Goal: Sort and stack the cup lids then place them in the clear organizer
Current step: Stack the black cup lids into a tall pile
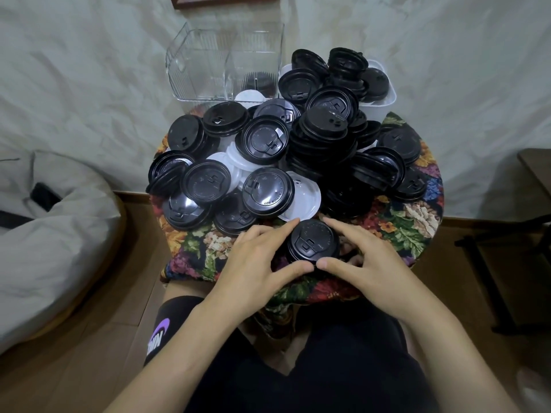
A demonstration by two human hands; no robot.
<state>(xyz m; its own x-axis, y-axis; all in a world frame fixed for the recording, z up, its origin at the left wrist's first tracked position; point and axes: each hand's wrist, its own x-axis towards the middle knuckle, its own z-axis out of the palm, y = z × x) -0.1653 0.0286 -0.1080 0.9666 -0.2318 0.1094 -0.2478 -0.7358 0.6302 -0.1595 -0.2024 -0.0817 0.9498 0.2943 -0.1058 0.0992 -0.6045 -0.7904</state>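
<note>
Both hands cup a short stack of black lids near the desk's front edge: the left hand and right hand clamp it, thumbs nearly meeting in front. The stack's depth is hidden. Bare floral cloth lies on either side. Beyond the fingertips a pile of loose lids blocks the way to the clear organizer, farther off, leftward.
</note>
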